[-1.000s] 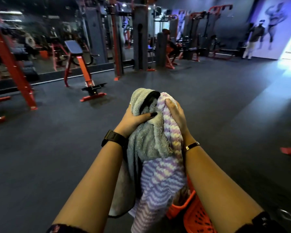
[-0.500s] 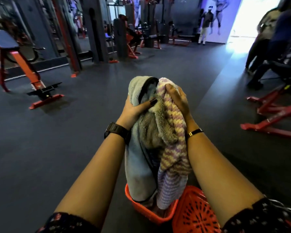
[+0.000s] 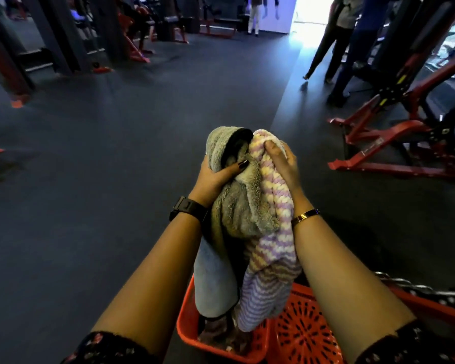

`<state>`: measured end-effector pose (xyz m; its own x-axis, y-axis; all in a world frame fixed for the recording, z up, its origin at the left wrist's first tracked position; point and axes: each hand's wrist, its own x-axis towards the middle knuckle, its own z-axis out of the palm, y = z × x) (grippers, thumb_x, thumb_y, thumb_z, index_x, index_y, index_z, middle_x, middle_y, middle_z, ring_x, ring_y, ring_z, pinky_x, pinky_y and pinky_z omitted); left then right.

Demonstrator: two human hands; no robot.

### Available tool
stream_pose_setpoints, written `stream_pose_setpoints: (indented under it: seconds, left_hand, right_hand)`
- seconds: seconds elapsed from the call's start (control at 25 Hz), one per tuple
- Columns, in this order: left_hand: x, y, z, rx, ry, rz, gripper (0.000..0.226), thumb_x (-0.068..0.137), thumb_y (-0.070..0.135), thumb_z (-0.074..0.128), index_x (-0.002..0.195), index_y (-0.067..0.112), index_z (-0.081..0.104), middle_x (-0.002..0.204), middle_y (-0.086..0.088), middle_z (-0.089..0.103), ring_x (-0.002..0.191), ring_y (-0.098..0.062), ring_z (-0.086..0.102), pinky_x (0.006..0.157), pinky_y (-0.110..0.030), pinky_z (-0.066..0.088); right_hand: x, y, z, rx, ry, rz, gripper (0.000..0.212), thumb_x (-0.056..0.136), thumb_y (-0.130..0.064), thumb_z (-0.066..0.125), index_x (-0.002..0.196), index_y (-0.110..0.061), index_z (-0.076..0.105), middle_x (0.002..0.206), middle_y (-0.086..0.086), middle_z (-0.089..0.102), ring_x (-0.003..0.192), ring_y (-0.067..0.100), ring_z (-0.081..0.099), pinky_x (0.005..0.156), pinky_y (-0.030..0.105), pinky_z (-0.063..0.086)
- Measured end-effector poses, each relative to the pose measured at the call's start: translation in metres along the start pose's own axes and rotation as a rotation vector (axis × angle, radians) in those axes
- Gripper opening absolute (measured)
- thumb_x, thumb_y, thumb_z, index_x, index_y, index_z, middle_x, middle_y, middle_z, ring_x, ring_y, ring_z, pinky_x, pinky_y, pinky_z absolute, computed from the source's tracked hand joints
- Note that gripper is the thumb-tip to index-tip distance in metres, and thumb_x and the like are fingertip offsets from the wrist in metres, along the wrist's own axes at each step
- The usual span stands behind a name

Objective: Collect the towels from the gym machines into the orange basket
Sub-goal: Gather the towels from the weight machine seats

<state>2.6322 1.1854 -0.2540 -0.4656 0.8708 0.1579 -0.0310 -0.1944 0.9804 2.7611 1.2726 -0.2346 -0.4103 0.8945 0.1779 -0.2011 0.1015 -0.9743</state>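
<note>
Red gym machine [image 3: 394,137] stands right; both hands (left hand [image 3: 212,177], right hand [image 3: 284,164]) clutch towels [image 3: 247,219] above orange basket [image 3: 192,334].

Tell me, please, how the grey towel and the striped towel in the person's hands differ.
The grey towel is plain and fluffy; the striped towel is knitted in purple, white and yellow bands. The left hand grips the grey one, the right hand the striped one. Both hang bunched over the orange basket.

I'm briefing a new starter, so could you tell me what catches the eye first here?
At centre, the left hand and right hand clutch a grey towel and a purple striped towel above the orange basket. A red machine frame stands at right.
</note>
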Motion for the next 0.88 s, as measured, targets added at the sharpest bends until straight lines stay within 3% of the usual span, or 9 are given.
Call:
stream_pose_setpoints:
  seconds: [0.12,0.2,0.32,0.48,0.72,0.88]
  left_hand:
    - [0.025,-0.025,-0.004,-0.039,-0.037,-0.042,0.084,0.058,0.034,0.076,0.130,0.002,0.047,0.112,0.000,0.064,0.093,0.000,0.067,0.074,-0.017,0.055]
    - [0.038,-0.050,-0.007,-0.047,-0.062,-0.078,0.074,0.061,0.030,0.076,0.126,0.005,0.050,0.111,0.002,0.064,0.093,0.002,0.067,0.075,-0.017,0.054]
    - [0.056,-0.095,-0.012,-0.048,-0.069,-0.150,0.077,0.059,0.032,0.076,0.127,0.006,0.050,0.113,0.001,0.064,0.100,-0.004,0.066,0.082,-0.021,0.055]
    - [0.073,-0.173,-0.015,-0.057,-0.085,-0.232,0.057,0.068,0.013,0.071,0.122,0.008,0.053,0.107,0.003,0.065,0.092,0.002,0.068,0.074,-0.015,0.054]
    - [0.063,-0.333,-0.023,-0.021,-0.044,-0.446,0.070,0.061,0.027,0.079,0.124,0.008,0.052,0.108,0.006,0.065,0.093,0.004,0.066,0.080,-0.018,0.055]
    - [0.021,-0.449,-0.034,0.046,-0.051,-0.566,0.062,0.066,0.026,0.077,0.121,0.012,0.055,0.110,0.006,0.064,0.099,0.005,0.064,0.092,-0.021,0.053]
  right_hand:
    - [0.016,0.021,0.000,0.026,0.025,0.031,0.026,0.078,-0.031,0.061,0.098,-0.015,0.062,0.095,0.003,0.064,0.085,0.010,0.063,0.078,0.024,0.053]
    - [0.025,0.045,-0.002,0.031,0.044,0.068,0.022,0.076,-0.034,0.064,0.094,-0.020,0.062,0.093,0.001,0.063,0.087,0.012,0.062,0.079,0.027,0.053]
    - [0.037,0.090,-0.010,0.003,0.101,0.122,0.035,0.066,-0.047,0.067,0.089,-0.021,0.063,0.092,0.002,0.063,0.088,0.016,0.061,0.081,0.033,0.051]
    - [0.054,0.170,-0.025,-0.038,0.160,0.185,0.031,0.067,-0.048,0.067,0.083,-0.022,0.065,0.085,0.000,0.064,0.086,0.019,0.059,0.083,0.043,0.048]
    - [0.039,0.336,-0.056,-0.034,0.243,0.326,0.033,0.065,-0.046,0.063,0.082,-0.017,0.059,0.078,-0.003,0.059,0.072,0.002,0.057,0.069,0.021,0.049]
    - [-0.005,0.460,-0.078,-0.056,0.255,0.456,0.024,0.069,-0.039,0.065,0.079,-0.018,0.058,0.071,-0.011,0.060,0.066,-0.005,0.055,0.067,0.014,0.047]
